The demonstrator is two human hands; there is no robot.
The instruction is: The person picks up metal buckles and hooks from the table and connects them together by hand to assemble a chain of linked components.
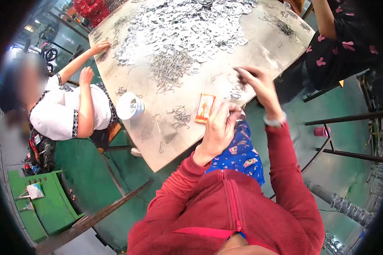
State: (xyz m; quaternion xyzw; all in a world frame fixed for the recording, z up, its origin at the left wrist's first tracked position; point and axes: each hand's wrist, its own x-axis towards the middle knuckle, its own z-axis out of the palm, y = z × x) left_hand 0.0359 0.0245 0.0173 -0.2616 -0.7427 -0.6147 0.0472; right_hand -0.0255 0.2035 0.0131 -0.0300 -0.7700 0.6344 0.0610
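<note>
My left hand (220,129) is closed in a pinch above the table's near edge, just right of an orange packet (205,108); what its fingertips hold is too small to make out. My right hand (257,85), its fingers blurred, hovers over the right side of the table near a few small metal pieces (236,92). A small group of metal hooks (181,117) lies left of the packet. Farther back are a larger heap of thin hooks (168,70) and a big pile of flat silvery pieces (191,27).
A white tub (130,106) stands at the left edge of the table (147,148). A person in a white top (64,111) sits at the left, one hand on the table. Another person's dark patterned clothing (338,46) is at the upper right, and red clothing shows at the far end.
</note>
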